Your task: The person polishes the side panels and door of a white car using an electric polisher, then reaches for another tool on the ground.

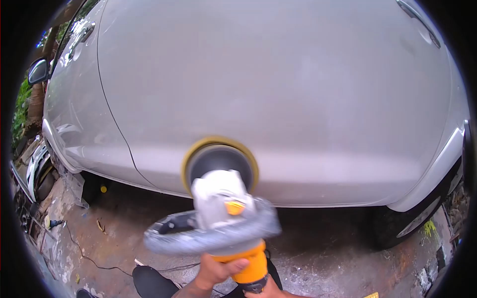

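Note:
A polisher (248,260) with an orange body, a silver head and a grey wrapped loop handle stands in the lower middle. Its round dark pad with a yellow rim (254,171) lies against the lower part of a silver car door (308,99). My left hand (216,270) is wrapped round the orange body, just below the loop handle. Lower down, at the rear end of the polisher, my right hand (271,289) grips it, partly cut off by the bottom edge.
A car wheel (410,223) is at the right, a side mirror (38,71) at the upper left. A black cable (94,263) runs over the stained concrete floor (318,258). Car parts (37,169) lie at the left edge. My knee (149,283) shows below.

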`<state>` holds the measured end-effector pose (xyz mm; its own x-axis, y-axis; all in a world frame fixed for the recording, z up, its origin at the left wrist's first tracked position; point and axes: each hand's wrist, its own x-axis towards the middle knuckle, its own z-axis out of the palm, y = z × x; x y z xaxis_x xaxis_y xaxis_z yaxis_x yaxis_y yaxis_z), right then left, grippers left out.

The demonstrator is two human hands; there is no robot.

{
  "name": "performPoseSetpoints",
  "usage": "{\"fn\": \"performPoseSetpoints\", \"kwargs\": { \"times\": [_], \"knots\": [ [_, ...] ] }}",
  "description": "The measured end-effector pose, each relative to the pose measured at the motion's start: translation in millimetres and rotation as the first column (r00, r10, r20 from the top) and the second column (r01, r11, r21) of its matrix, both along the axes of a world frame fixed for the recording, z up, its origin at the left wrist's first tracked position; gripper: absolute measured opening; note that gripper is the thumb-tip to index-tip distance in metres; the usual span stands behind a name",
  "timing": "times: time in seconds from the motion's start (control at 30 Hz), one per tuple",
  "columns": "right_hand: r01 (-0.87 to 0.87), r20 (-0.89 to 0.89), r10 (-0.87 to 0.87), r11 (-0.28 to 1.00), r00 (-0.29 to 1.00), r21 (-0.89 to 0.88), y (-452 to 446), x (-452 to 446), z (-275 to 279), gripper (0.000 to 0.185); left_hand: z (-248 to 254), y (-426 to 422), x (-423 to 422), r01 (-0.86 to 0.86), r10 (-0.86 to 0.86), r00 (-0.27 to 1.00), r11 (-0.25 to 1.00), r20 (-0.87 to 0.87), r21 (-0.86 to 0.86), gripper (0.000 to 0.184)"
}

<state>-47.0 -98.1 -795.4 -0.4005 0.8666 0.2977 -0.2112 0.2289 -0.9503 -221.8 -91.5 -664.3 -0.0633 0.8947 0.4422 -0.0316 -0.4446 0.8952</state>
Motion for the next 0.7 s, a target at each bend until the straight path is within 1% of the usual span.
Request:
{"fn": "performPoseSetpoints", "kwargs": {
  "times": [0.03,0.07,0.1,0.17,0.2,0.23,0.27,0.3,0.33,0.37,0.4,0.43,0.47,0.5,0.53,0.57,0.6,0.63,0.67,0.7],
  "knots": [
    [-0.023,0.075,0.025,0.999,0.997,-0.023,-3.1,10.1,-10.6,0.052,8.6,-2.1,11.9,0.064,-0.067,0.996,0.997,-0.057,-0.053,0.077],
    [-0.035,0.085,0.037,0.999,0.996,-0.022,-7.1,22.5,-21.3,0.052,15.2,3.5,25.5,0.155,-0.160,0.986,0.985,-0.056,-0.078,0.070],
    [-0.034,0.120,0.048,0.992,0.992,-0.119,-10.2,35.0,-32.9,0.054,19.5,8.3,39.9,0.233,-0.239,0.970,0.967,-0.050,-0.100,0.063],
    [-0.052,0.191,0.109,0.958,0.975,-0.282,-5.2,54.0,-55.5,0.056,10.1,22.0,64.5,0.107,-0.066,0.956,0.986,-0.286,0.131,0.068],
    [-0.036,0.213,0.096,0.963,0.972,-0.268,0.7,67.9,-76.9,0.051,27.8,28.9,70.5,0.087,0.029,0.931,0.951,-0.364,0.297,0.071],
    [-0.016,0.238,0.078,0.968,0.968,-0.252,9.9,77.5,-90.9,0.046,44.9,32.5,71.8,0.082,0.133,0.895,0.889,-0.425,0.450,0.074],
    [-0.065,0.124,0.091,0.977,0.988,-0.201,15.9,78.3,-84.1,0.040,59.9,29.4,68.3,0.136,-0.019,0.888,0.966,-0.460,0.222,0.068],
    [-0.106,0.007,0.108,0.983,0.994,-0.152,20.5,79.2,-76.8,0.035,76.9,25.0,55.0,0.096,-0.009,0.650,0.993,-0.760,0.070,0.064],
    [-0.096,0.046,0.097,0.995,0.994,-0.021,32.9,86.7,-90.0,0.032,77.1,22.4,41.8,-0.018,0.173,0.747,0.970,-0.642,0.241,0.064],
    [-0.090,0.078,0.081,0.990,0.994,0.109,39.9,83.4,-75.7,0.029,77.6,18.1,28.6,-0.149,0.338,0.806,0.910,-0.486,0.387,0.064],
    [-0.044,0.051,0.041,0.996,0.998,0.074,40.9,84.7,-62.3,0.024,82.2,13.8,10.2,-0.283,0.483,0.822,0.806,-0.301,0.520,0.061],
    [-0.064,0.052,0.060,0.995,0.997,0.082,43.8,80.7,-61.5,0.024,94.8,5.3,-1.9,-0.332,0.540,0.823,0.707,-0.174,0.624,0.069],
    [-0.047,0.015,0.047,0.998,0.999,-0.035,41.9,76.0,-57.1,0.023,113.1,1.0,-7.3,-0.290,0.584,0.802,0.564,-0.125,0.773,0.072],
    [-0.031,-0.017,0.028,0.987,0.999,-0.155,41.8,67.9,-53.1,0.022,127.0,4.1,-10.7,-0.234,0.614,0.786,0.400,-0.070,0.886,0.076],
    [-0.039,-0.016,0.037,0.988,0.999,-0.151,45.6,55.5,-47.8,0.022,133.6,10.2,-15.2,-0.063,0.552,0.810,0.419,-0.199,0.906,0.079],
    [-0.014,-0.018,0.013,0.997,1.000,-0.071,48.2,36.0,-30.6,0.023,138.8,15.1,-19.5,0.107,0.487,0.811,0.423,-0.325,0.900,0.082],
    [0.010,-0.024,-0.010,1.000,1.000,0.010,51.6,14.5,-10.5,0.024,142.6,24.6,-25.3,0.158,0.348,0.871,0.467,-0.345,0.870,0.070],
    [0.036,-0.039,-0.033,0.995,0.999,0.089,53.7,-5.2,4.6,0.025,149.8,30.0,-41.9,0.183,0.301,0.890,0.451,-0.342,0.873,0.063],
    [0.067,-0.063,-0.057,0.984,0.996,0.166,54.8,-19.2,10.9,0.026,155.0,32.7,-63.5,0.243,0.233,0.893,0.468,-0.384,0.849,0.058],
    [0.069,-0.078,-0.056,0.983,0.995,0.170,58.9,-29.1,10.0,0.026,159.7,32.1,-86.0,0.309,0.162,0.889,0.481,-0.429,0.821,0.054]
  ]
}}
